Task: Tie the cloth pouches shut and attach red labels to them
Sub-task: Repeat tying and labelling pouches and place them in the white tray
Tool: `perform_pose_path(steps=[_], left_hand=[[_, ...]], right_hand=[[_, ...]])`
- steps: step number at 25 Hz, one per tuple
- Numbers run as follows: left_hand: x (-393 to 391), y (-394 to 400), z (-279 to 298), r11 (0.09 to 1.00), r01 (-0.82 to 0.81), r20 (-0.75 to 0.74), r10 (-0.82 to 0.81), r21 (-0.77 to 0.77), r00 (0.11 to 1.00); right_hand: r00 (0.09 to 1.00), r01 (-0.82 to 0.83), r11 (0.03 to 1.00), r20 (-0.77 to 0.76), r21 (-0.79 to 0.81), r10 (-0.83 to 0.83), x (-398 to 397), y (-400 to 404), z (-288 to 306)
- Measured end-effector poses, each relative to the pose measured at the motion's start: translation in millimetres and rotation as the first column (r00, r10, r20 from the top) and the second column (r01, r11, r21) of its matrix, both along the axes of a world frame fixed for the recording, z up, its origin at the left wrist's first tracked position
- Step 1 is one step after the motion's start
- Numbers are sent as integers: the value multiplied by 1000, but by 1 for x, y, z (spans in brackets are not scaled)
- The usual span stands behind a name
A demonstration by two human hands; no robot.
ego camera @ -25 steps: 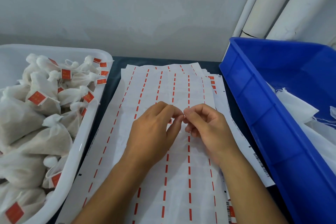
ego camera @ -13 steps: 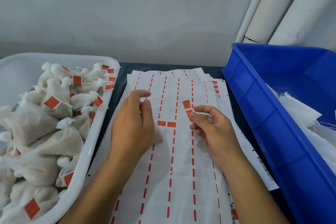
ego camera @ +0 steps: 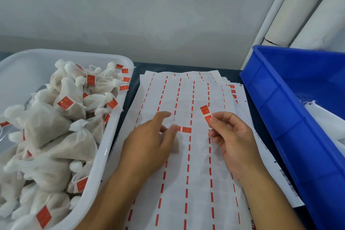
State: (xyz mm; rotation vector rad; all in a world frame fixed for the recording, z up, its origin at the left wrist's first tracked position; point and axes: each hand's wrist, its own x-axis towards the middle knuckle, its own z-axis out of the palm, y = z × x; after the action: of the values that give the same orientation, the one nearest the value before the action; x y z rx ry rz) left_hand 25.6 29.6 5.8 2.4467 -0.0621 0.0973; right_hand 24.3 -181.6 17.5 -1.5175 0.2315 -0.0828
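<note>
On the dark worktop (ego camera: 134, 69), seen from the head camera, the label sheet (ego camera: 186, 173) is the landmark: a stack of white backing paper ruled with dashed red lines. Just above its middle the right hand (ego camera: 231, 142) pinches a peeled red label (ego camera: 205, 113) by its lower end between thumb and forefinger, the strip standing free of the paper. The left hand (ego camera: 151, 145) hovers or rests over the sheet with fingers loosely spread, holding nothing; another label (ego camera: 186, 129) lies on the sheet off its fingertips. Left of the sheet a white tub (ego camera: 104, 147) holds tied cloth pouches (ego camera: 46, 130), many already tagged; right of it a blue crate (ego camera: 280, 127) holds what seem untied ones. The label looks feather-light, limp and sticky (it will likely curl or cling to skin), so an edge grip like this suits it. Compared with half a second ago, the left hand has slid toward the sheet's centre, while the right has kept its pinch.
</note>
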Motion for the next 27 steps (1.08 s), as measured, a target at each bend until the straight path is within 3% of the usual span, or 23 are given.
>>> perform_pose_path(steps=[10,16,18,22,27], left_hand=[[-3,-9,-1,981,162,-57,-168,-106,984],[-3,-14,-2,986,162,42,-160,-35,986],[-4,-17,-1,977,156,55,-150,-145,987],[-7,-29,6,870,90,40,-81,-485,996],[-8,-27,8,800,97,2,-119,-592,993]], right_hand=[[999,-24,999,42,-40,26,-2,2,0],[997,-62,995,49,-73,66,-3,3,0],[995,-76,992,59,-105,82,-3,4,2],[992,-103,988,66,-112,111,4,8,9],[959,-255,962,99,-97,264,10,12,14]])
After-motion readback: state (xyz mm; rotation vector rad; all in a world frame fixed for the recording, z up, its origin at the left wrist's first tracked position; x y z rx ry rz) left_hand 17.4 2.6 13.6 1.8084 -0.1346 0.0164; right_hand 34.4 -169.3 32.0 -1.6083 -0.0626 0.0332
